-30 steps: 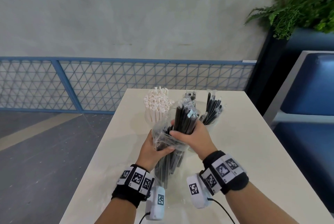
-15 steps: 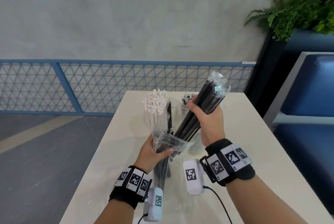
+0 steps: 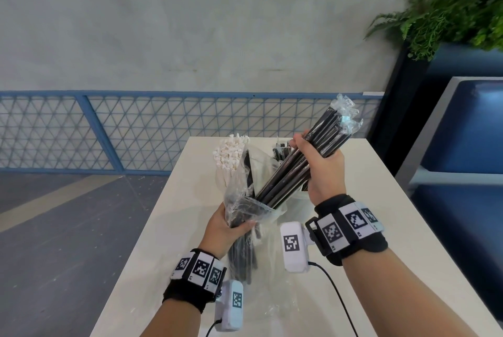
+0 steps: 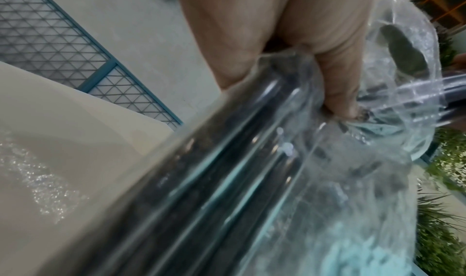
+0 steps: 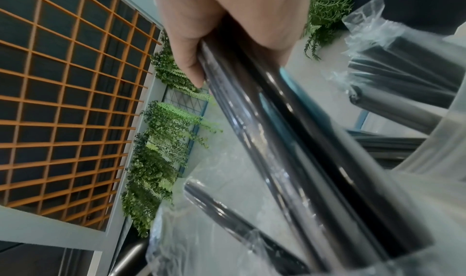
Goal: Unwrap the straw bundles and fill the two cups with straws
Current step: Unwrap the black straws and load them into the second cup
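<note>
My right hand (image 3: 317, 161) grips a bunch of black straws (image 3: 299, 165) near their upper end and holds them slanted, with their lower ends still inside a clear plastic bag (image 3: 245, 192). My left hand (image 3: 231, 221) holds that bag around its middle, with more black straws (image 3: 241, 252) left in its lower part. In the right wrist view my fingers (image 5: 191, 60) curl round the black straws (image 5: 290, 140). In the left wrist view my fingers (image 4: 335, 76) pinch the plastic bag (image 4: 277, 180). A cup of white straws (image 3: 230, 157) stands behind the bag. A second cup (image 3: 298, 200) holding black straws (image 3: 281, 150) is mostly hidden behind my right hand.
The cream table (image 3: 381, 214) runs away from me, with its left edge beside a drop to the grey floor. Crumpled clear wrap (image 3: 272, 296) lies on the table between my wrists. A blue mesh fence (image 3: 136, 129), a blue bench (image 3: 462, 146) and a fern planter (image 3: 449, 15) surround the table.
My right hand has pulled the bunch of black straws up and to the right, partway out of the bag. My left hand has stayed low, still holding the bag.
</note>
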Action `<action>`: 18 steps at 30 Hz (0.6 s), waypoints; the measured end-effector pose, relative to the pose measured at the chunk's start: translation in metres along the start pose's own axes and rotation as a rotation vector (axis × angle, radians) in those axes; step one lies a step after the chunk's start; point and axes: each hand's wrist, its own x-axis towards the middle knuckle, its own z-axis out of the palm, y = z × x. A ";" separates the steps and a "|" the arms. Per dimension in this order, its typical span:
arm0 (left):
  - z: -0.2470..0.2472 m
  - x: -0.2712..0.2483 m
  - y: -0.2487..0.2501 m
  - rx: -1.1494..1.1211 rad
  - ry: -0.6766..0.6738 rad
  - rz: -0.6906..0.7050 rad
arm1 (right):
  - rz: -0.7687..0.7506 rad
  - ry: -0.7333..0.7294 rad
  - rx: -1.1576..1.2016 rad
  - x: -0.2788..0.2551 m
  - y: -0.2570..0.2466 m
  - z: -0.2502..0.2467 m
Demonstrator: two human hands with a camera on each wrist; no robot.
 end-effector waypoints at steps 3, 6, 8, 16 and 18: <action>0.000 0.000 -0.001 -0.012 -0.005 0.002 | 0.004 -0.005 0.001 0.000 -0.001 -0.001; 0.000 0.001 -0.002 -0.015 0.017 -0.010 | 0.004 -0.005 0.024 0.001 -0.005 -0.003; -0.003 0.003 -0.004 -0.040 0.060 -0.023 | 0.010 0.008 0.047 0.004 -0.010 -0.005; -0.004 0.004 -0.003 -0.053 0.141 -0.005 | 0.005 0.132 0.110 0.021 -0.023 -0.018; -0.004 0.004 -0.004 -0.058 0.149 -0.005 | -0.023 0.178 0.126 0.024 -0.029 -0.022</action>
